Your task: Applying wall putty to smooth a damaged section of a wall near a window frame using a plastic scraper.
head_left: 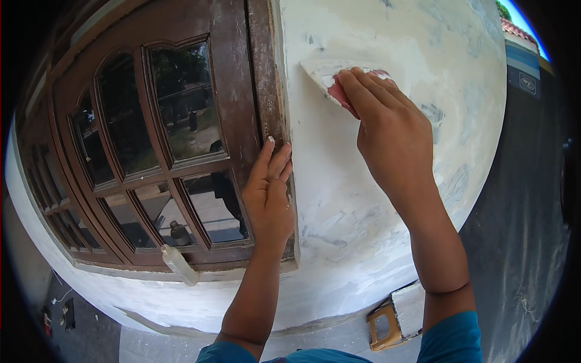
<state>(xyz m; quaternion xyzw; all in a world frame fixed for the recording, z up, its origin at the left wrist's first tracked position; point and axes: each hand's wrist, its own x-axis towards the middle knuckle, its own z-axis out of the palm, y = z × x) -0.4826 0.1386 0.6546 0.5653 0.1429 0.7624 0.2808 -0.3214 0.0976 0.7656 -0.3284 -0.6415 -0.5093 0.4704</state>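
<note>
From the head camera, a dark rectangular sign [528,83] with a pale outline hangs on a striped wall at the far upper right, beside a strip of red roof tiles [514,28]; its markings are too small to make out.

The right hand [387,130] presses a flat putty scraper [331,77] against the white plastered wall [375,199]. The fingers [363,91] lie along the blade, the grip clamped on its reddish handle part, which shows just under the fingertips. The blade is pale, smeared with white filler, and sits touching the wall just right of the window frame's edge, high in the picture. The plaster is rough and patchy, with grey streaks and smoothed swipes.

The left hand [269,193] rests flat, fingers together and holding nothing, on the worn brown wooden window frame [239,91] where it meets the wall. The wood is scuffed and flecked with white. The window has arched panes of dark glass [181,103] that mirror trees and a yard.

On the sill lies a clear plastic bottle [180,265], tilted outward over the edge; a small dark bottle [178,233] stands behind the glass. Below, near the wall's foot, sits a white block with a yellowish handled tool [384,327] against it. Both sleeves are teal.
</note>
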